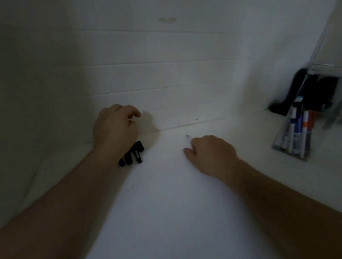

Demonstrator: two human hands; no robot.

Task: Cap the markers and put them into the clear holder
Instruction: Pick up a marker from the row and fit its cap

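Note:
Three small black marker caps (132,154) lie side by side on the white table (163,197), close to the wall. My left hand (115,127) hovers just beyond them, wrist over their far ends, fingers loosely curled and nothing visible in them. My right hand (210,152) rests on the table to the right, fingers curled around a pale marker whose grey tip (187,136) pokes out toward the wall; its body is mostly hidden. The clear holder (279,134) stands at the far right with several capped markers (297,133) leaning in it.
A white brick wall (168,70) runs along the back of the table. A black object (285,95) stands behind the holder at the right, and another clear acrylic piece (333,73) rises beside it. The scene is dim.

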